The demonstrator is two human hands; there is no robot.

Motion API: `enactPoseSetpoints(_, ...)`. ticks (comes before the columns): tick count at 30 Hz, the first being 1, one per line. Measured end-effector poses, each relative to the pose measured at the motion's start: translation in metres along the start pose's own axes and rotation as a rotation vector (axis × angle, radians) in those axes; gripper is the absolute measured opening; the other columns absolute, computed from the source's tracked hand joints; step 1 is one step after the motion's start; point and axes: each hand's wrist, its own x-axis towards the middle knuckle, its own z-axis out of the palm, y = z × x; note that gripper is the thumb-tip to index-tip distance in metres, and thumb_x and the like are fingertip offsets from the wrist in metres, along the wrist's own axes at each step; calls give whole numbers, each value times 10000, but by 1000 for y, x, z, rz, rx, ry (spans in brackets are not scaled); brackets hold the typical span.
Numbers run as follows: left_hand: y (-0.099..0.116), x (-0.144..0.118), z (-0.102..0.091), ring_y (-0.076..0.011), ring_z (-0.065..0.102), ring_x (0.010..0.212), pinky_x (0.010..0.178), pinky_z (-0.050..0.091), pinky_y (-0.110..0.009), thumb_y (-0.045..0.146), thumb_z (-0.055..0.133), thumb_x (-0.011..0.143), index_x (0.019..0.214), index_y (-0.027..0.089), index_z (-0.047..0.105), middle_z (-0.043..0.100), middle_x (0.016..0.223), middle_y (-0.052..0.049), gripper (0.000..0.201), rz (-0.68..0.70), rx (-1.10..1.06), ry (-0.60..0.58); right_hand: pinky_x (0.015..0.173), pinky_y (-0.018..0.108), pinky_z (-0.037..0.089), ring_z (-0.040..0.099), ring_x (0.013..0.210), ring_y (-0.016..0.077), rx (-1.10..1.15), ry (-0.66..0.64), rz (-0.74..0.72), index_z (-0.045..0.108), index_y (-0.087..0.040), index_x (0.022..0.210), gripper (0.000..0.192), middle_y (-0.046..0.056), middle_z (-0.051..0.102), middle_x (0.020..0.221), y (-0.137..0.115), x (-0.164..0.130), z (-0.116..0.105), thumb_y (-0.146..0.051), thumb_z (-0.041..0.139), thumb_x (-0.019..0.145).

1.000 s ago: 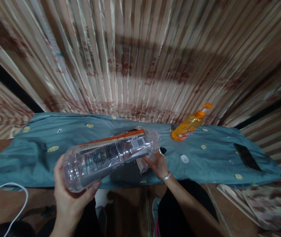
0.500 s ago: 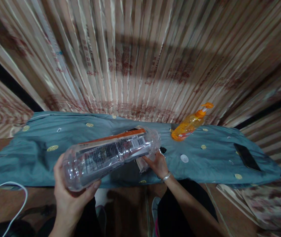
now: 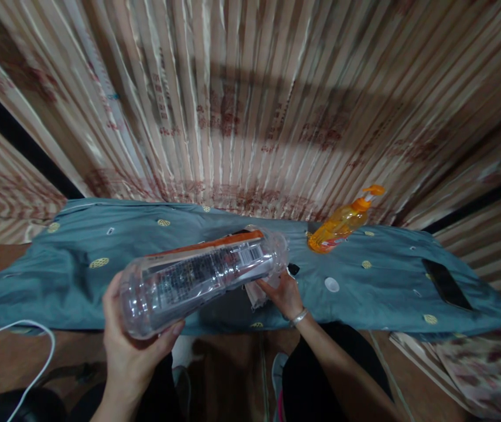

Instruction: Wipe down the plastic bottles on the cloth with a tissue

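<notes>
Bottle point(image 3: 197, 278), in the head view, slants over the teal cloth point(image 3: 391, 293), your left hand point(image 3: 129, 351) wrapping its fingers round the near left end. Your right hand point(image 3: 286, 294) meets the far right end, fingers partly hidden; their grip cannot be told.

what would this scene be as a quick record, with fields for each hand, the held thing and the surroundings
left hand: around one end of the clear bottle
right hand: at its other end, grip partly hidden
barcode: facing camera
on teal cloth: pump bottle, white disc, phone
behind: striped curtain
</notes>
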Motion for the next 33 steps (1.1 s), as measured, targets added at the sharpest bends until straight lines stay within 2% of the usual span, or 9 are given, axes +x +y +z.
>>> enactPoseSetpoints(7,2,-1,3,-510,831,1504,1275,729,-632,638,1194,600,1622,303,776,831,1602,-162,1154,9,-23,13,1044,625,834,992,1169,494,31,-24,35,821,-272,1252,707,220,1003,1226,-2,0,-2,-871,912,887)
enactPoseSetpoints(15,2,-1,3,-501,852,1475,1224,761,-608,637,1186,610,1611,305,759,827,1584,-154,1137,28,-1,17,1014,603,839,997,1134,488,24,-17,26,807,-302,1172,620,191,1003,1159,-8,1,-5,-837,928,881)
enactPoseSetpoints(21,4,0,1,-501,876,1447,1159,797,-583,622,1182,635,1627,310,742,840,1562,-154,1129,32,5,-8,969,597,843,995,1110,487,-1,-5,10,821,-294,1200,635,178,1001,1136,-5,1,-5,-823,966,880)
enactPoseSetpoints(25,5,1,2,-496,876,1454,1170,792,-581,597,1184,641,1627,304,755,845,1583,-159,1115,36,-9,-20,962,600,843,992,1097,486,-11,-11,-1,835,-286,1222,624,189,999,1140,-1,1,-3,-807,966,906)
enactPoseSetpoints(29,5,1,3,-488,855,1482,1254,751,-600,580,1172,652,1615,290,777,847,1604,-161,1080,41,-9,-16,987,605,840,992,1125,490,-36,-11,4,837,-273,1233,608,196,996,1164,1,0,-2,-773,963,912)
enactPoseSetpoints(33,6,1,3,-500,857,1475,1235,760,-621,603,1169,644,1607,297,770,847,1595,-161,1086,30,-3,-12,967,582,839,992,1116,479,-35,-24,6,837,-276,1231,637,187,996,1143,1,0,-3,-811,958,907)
